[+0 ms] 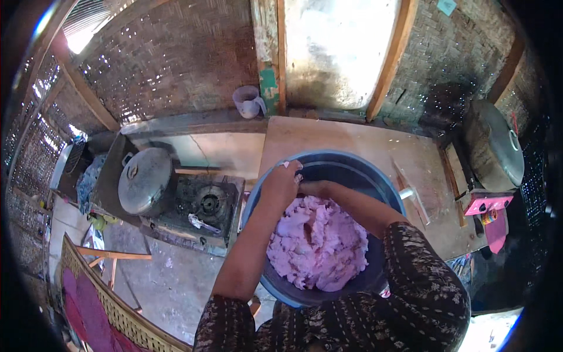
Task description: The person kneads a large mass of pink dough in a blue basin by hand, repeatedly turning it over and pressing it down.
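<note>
A large blue basin (384, 171) stands in front of me, partly on the wooden tabletop. In it lies a big, lumpy mass of pink-purple dough (319, 243) with a rough, torn surface and a hollow in its upper part. My left hand (282, 183) is at the basin's far left side, above the dough, its fingers curled and smeared with pale dough. My right hand (312, 188) reaches across to meet it. Its fingers are mostly hidden behind my left hand, so their grip does not show. What my left fingers close on is hidden too.
Left of the basin are a sooty stove (208, 202) and a lidded metal pot (143, 182). A plastic jug (248, 102) sits on the ledge behind. At right, a big pot (495, 146) stands by a pink burner (488, 202). A rod (413, 196) lies on the tabletop (352, 138).
</note>
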The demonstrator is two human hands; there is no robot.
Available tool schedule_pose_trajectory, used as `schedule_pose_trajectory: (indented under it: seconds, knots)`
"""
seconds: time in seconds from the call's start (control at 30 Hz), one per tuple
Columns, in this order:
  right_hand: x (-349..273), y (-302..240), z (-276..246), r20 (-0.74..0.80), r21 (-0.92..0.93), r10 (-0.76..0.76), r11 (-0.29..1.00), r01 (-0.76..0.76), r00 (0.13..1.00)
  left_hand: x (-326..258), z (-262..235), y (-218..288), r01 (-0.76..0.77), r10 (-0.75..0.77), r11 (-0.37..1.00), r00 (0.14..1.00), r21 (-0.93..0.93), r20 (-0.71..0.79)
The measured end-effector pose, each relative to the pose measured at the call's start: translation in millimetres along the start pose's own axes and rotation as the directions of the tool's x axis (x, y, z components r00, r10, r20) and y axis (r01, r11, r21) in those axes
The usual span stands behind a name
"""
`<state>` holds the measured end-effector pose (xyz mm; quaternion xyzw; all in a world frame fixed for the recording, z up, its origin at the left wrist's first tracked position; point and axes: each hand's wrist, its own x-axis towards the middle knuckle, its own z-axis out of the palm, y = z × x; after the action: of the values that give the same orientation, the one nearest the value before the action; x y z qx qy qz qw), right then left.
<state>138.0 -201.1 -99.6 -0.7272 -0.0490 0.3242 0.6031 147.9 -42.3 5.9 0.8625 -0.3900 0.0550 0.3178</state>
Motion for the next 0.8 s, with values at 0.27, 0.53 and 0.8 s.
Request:
schedule_pose_trajectory:
  seconds: [0.27,0.53,0.8]
  knots:
    - [15.0,-36.1,100.0,0.352,-0.53,0.011,0.826,0.19,0.936,3.4,14.0,-8.0,-0.181,0.179,0.984,0.979,0.006,0.092]
    - [-108.6,-53.8,109.1,0.409,-0.792,0.311,0.587,0.165,0.858,-0.4,15.2,-5.6,-0.118,0.123,0.992,0.975,-0.038,0.186]
    - [-262.6,-27.2,76.8,-0.146,-0.838,-0.032,0.535,-0.106,0.989,-68.3,7.1,85.7,-0.071,0.198,0.977,0.64,-0.199,0.743]
